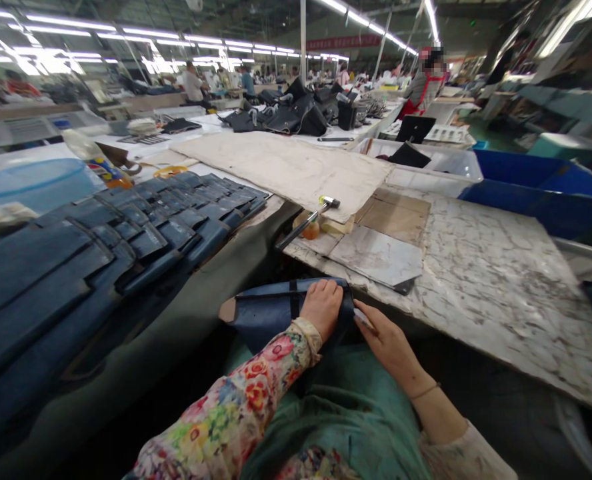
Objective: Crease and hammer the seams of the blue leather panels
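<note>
A dark blue leather bag piece [271, 310] with a black strap across it lies on my lap, against the table edge. My left hand [325, 303] is closed over its top near the right end, fingers curled over the edge. At that right end, my right hand [386, 340] pinches a small pale object [364, 320], whose kind I cannot make out; its tip is close to the bag's side edge. Just beyond, a hammer [309, 223] with a yellow-and-metal head rests on the table, its black handle pointing toward me.
Overlapping blue leather pieces [141, 227] cover the left table. Ahead are a cream cloth sheet [286, 163], a grey board [376, 257] and a black bag pile [296, 110]. A white bin [426, 163] and blue bin [536, 187] stand right. A person [423, 87] is farther back.
</note>
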`<act>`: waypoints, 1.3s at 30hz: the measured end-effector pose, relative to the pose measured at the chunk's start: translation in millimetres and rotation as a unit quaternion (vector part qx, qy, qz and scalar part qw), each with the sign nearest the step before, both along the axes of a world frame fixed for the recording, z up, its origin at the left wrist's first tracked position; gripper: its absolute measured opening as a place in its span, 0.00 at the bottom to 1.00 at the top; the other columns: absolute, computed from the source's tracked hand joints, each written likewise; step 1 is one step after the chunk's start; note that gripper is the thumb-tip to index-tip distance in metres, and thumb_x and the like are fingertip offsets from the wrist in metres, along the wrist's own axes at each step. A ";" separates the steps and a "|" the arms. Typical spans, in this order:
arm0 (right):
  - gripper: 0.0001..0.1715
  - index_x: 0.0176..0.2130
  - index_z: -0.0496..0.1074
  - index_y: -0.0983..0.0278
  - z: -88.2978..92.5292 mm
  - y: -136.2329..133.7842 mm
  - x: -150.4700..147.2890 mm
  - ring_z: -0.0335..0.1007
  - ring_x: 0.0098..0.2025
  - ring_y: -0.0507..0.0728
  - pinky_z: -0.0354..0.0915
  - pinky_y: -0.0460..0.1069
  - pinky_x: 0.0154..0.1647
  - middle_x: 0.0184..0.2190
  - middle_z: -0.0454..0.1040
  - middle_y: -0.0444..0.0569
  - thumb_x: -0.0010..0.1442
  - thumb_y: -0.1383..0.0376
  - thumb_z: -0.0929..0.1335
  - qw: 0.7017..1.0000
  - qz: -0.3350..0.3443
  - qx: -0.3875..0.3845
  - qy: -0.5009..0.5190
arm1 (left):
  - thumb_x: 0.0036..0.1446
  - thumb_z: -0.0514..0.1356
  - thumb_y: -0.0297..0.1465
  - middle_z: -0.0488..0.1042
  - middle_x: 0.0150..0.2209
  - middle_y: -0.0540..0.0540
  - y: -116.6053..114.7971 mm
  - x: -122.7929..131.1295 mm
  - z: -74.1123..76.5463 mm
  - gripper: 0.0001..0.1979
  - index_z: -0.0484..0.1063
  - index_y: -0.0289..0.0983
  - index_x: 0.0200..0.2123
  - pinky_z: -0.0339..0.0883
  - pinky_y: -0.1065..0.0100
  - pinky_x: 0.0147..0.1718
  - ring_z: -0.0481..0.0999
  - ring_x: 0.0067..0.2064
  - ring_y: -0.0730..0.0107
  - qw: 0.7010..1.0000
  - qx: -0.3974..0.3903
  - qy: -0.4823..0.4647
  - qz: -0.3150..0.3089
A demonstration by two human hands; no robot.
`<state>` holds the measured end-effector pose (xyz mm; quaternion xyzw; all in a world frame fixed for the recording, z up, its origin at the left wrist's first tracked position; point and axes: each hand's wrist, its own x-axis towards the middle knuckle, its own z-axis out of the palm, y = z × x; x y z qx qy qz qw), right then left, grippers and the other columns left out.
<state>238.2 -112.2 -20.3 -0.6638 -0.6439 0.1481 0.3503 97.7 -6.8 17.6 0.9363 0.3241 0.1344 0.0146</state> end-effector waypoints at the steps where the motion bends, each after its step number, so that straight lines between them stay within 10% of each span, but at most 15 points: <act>1: 0.23 0.55 0.64 0.63 1.4 0.4 1.2 0.65 0.54 0.58 0.61 0.54 0.57 0.52 0.69 0.53 0.62 0.61 0.60 1.000 -0.004 -0.009 0.020 | 0.60 0.49 0.25 0.70 0.40 0.45 -0.5 1.7 -1.2 0.10 0.68 0.35 0.41 0.61 0.62 0.44 0.66 0.44 0.63 1.000 -0.006 0.001 -0.009; 7: 0.28 0.56 0.62 0.63 9.2 6.0 12.6 0.65 0.53 0.59 0.61 0.55 0.55 0.52 0.68 0.53 0.62 0.53 0.59 0.994 -0.056 -0.039 0.084 | 0.62 0.48 0.30 0.70 0.43 0.44 -2.2 1.8 -10.6 0.14 0.65 0.35 0.48 0.61 0.62 0.41 0.66 0.45 0.63 1.000 -0.005 -0.003 -0.026; 14: 0.28 0.57 0.62 0.66 12.6 20.9 18.7 0.64 0.50 0.60 0.59 0.58 0.55 0.46 0.70 0.56 0.65 0.54 0.55 0.993 -0.070 -0.013 -0.090 | 0.63 0.47 0.37 0.70 0.44 0.45 3.0 -2.6 -16.0 0.17 0.63 0.38 0.52 0.59 0.60 0.40 0.65 0.45 0.63 0.999 0.000 -0.001 -0.033; 39: 0.21 0.52 0.69 0.62 52.4 29.7 0.6 0.62 0.50 0.61 0.59 0.58 0.53 0.47 0.70 0.54 0.64 0.61 0.57 0.977 -0.050 0.061 -0.196 | 0.62 0.46 0.29 0.69 0.50 0.42 -0.1 -19.8 -23.1 0.16 0.64 0.35 0.51 0.60 0.62 0.50 0.65 0.51 0.66 0.996 -0.027 -0.065 -0.055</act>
